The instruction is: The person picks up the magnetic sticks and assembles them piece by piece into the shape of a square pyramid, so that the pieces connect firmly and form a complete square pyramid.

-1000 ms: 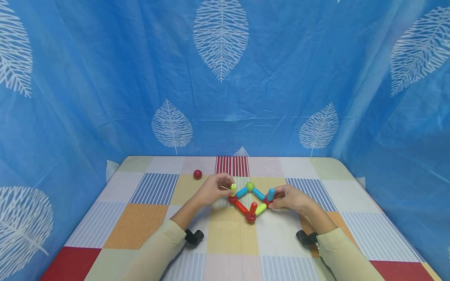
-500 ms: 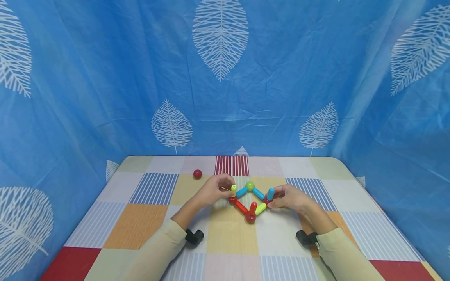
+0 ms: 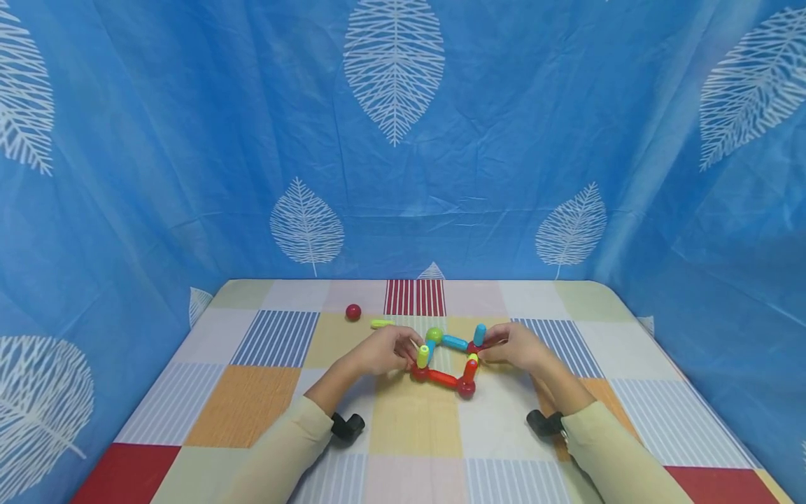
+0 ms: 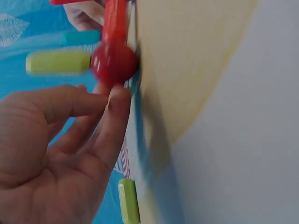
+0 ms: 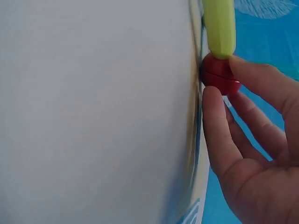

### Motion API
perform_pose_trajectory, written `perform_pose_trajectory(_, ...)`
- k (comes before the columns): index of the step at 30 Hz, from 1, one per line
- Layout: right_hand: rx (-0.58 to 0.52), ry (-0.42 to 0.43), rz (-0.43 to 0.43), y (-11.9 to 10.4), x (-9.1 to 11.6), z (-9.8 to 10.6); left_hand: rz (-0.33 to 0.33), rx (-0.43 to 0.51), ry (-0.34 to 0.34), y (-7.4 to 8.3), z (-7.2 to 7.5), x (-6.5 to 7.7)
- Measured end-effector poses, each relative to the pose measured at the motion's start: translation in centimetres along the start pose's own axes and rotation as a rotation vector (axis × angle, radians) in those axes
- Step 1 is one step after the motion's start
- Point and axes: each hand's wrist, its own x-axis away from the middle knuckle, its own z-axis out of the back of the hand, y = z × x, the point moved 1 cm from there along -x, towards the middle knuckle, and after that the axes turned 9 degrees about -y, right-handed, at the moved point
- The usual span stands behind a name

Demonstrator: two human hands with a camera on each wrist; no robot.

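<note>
On the left, towards the far side, we note a loose ball (image 3: 353,312) and, right of it, a loose rod (image 3: 382,324); neither is joined to anything. The left hand (image 3: 384,348) has its fingers drawn narrow on the left ball (image 3: 419,372), apparently pinching it; that ball bears a yellow upright (image 3: 422,358). At centre the frame (image 3: 442,379) lies on the table (image 3: 415,427), its four balls linked in a ring by rods (image 3: 455,342). The far, green ball (image 3: 435,335) carries no upright; the near ball (image 3: 466,388) bears a red upright (image 3: 470,370). To the right, the right hand (image 3: 518,346) pinches the right ball (image 5: 219,77), which bears a blue upright (image 3: 481,334). We judge the ring closed and three uprights fitted. Outstanding, in our view: the green ball's bare top and both loose parts. How firmly the joints are seated we cannot tell.
</note>
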Motion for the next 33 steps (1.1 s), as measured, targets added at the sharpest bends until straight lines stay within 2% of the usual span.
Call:
perform_pose_trajectory(3,-0.023,0.025,-0.036,0.0,-0.2,0.0,-0.004,0.027,-0.041,0.2,-0.2,-0.1)
perform_pose_trajectory(6,-0.011,-0.002,-0.056,-0.5,0.3,0.1,0.002,-0.019,0.006,0.3,-0.3,-0.5)
perform_pose_trajectory(8,0.010,-0.063,-0.077,-1.0,0.9,0.1,0.016,-0.063,0.055,0.4,-0.4,-1.0)
perform_pose_trajectory(10,0.024,-0.166,-0.084,-1.7,1.6,-0.2,0.027,-0.104,0.088,0.5,-0.5,-1.5)
perform_pose_trajectory(12,0.016,-0.258,-0.084,-2.5,2.2,-0.8,0.040,-0.130,0.092,0.6,-0.6,-1.9)
perform_pose_trajectory(14,0.030,-0.310,-0.071,-3.1,2.6,-1.6,0.048,-0.141,0.066,0.8,-0.7,-2.3)
perform_pose_trajectory(16,0.069,-0.290,-0.063,-3.6,2.8,-2.5,0.056,-0.155,0.039,1.0,-0.8,-2.6)
perform_pose_trajectory(18,0.106,-0.231,-0.085,-3.9,2.9,-3.2,0.068,-0.154,0.022,1.1,-0.9,-2.8)
perform_pose_trajectory(22,0.107,-0.128,-0.119,-3.5,2.6,-3.3,0.070,-0.163,0.049,1.0,-0.8,-2.7)
perform_pose_trajectory(25,0.085,-0.109,-0.077,-2.9,2.1,-2.4,0.071,-0.168,0.066,0.8,-0.4,-2.2)
perform_pose_trajectory(29,0.074,-0.105,0.006,-1.9,1.1,-1.4,0.106,-0.117,0.072,0.3,0.1,-1.2)
perform_pose_trajectory(33,0.038,-0.085,0.028,-1.2,0.5,-1.2,0.143,-0.062,0.087,0.0,0.3,-0.5)
